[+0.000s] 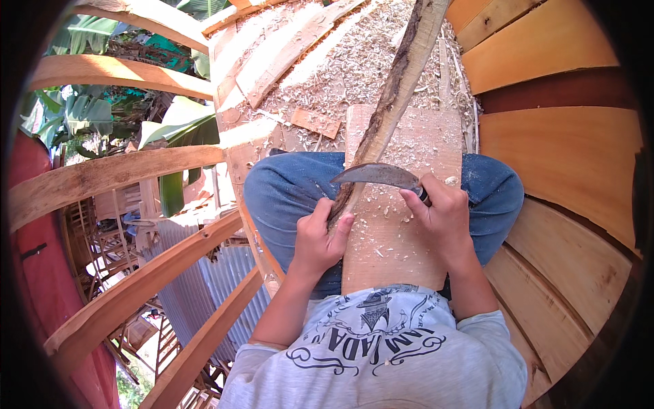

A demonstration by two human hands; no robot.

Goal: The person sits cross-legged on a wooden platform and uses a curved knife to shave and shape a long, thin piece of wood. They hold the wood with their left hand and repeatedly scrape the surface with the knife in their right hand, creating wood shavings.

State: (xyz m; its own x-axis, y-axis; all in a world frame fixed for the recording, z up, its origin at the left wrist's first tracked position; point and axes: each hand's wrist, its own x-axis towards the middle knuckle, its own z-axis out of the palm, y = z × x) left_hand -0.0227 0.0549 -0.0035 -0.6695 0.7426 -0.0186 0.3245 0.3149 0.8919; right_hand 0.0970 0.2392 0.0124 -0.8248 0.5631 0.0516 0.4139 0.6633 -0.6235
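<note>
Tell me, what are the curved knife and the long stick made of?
The curved knife's blade looks like metal, perhaps steel: grey, mottled, dull. Its handle is mostly hidden by the right hand, so I can't tell. The long stick looks like wood: rough, dark bark along one side, pale and bare along the other.

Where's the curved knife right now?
In the head view, the curved knife is just right of centre, its handle in the right hand and its blade across the bark-edged wood strip, a little beyond the left hand.
</note>
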